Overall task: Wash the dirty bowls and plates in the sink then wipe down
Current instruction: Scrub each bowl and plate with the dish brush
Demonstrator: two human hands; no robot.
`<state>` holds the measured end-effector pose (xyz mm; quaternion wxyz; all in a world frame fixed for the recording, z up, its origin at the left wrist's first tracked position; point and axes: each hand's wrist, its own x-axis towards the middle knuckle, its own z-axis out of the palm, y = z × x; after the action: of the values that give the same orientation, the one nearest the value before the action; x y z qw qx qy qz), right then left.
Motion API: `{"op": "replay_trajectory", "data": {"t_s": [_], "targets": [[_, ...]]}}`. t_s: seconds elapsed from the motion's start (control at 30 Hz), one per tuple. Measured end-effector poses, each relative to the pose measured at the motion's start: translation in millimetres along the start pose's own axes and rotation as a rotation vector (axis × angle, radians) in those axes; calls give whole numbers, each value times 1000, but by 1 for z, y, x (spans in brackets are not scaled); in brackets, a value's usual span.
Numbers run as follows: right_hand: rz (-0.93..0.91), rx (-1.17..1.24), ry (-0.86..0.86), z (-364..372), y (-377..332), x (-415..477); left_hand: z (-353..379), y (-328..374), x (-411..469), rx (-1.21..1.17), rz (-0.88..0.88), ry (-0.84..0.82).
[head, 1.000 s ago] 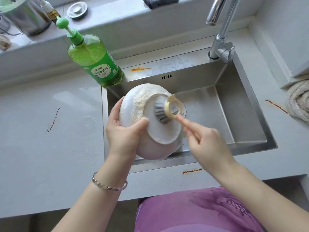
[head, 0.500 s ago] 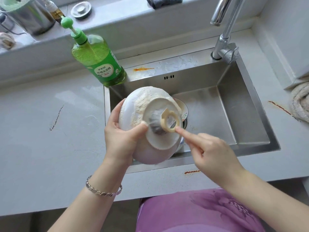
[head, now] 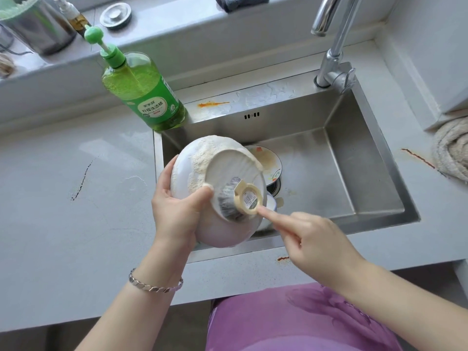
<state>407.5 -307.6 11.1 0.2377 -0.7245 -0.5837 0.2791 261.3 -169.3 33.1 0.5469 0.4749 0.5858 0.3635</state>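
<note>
A white bowl (head: 192, 171) is held bottom-up and tilted over the left part of the steel sink (head: 342, 153). Foamy beige suds cover its upper outside. My left hand (head: 177, 209) grips its rim, thumb on the foot ring. My right hand (head: 311, 239) holds a dish brush (head: 240, 201) with grey bristles and a cream ring head; the bristles press on the lower part of the bowl's base. Behind the bowl, a dirty patterned plate (head: 268, 160) lies in the sink near the drain. Part of another white dish (head: 269, 207) shows under the brush.
A green dish soap pump bottle (head: 144, 95) stands at the sink's back left corner. The faucet (head: 334, 41) rises at the back right. A rolled cloth (head: 453, 150) lies on the right counter. A metal pot (head: 35, 26), a drain plug and a dark cloth sit on the ledge.
The brush has slid from the upper middle of the bowl's base down to its lower edge. More of the plate behind the bowl shows now.
</note>
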Motion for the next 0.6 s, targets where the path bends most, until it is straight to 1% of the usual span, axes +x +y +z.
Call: {"op": "replay_trajectory", "data": {"t_s": [0.03,0.07,0.13,0.2,0.27,0.3,0.33,0.4,0.43,0.53,0.6], "targets": [[23,-22,2,-1,5,0,-1,0,1,0,10,3],[75,-55,45,-2,15,6,-1,1,2,4,26,0],[173,-45,63,-4,30,14,2,3,1,16,53,-7],[114,-8,70,0,23,11,4,5,2,21,66,9],[49,83,27,4,7,1,5,5,4,4,44,37],[57,71,33,3,7,3,5,4,4,-3,34,52],[103,37,57,2,14,9,6,4,4,-6,27,70],[205,25,68,-1,29,20,10,3,3,-13,7,130],[208,23,72,0,30,20,14,4,3,-21,-11,174],[127,41,124,12,-4,12,25,5,8,-90,-92,319],[118,38,160,20,-16,9,29,6,11,-150,-138,382]]}}
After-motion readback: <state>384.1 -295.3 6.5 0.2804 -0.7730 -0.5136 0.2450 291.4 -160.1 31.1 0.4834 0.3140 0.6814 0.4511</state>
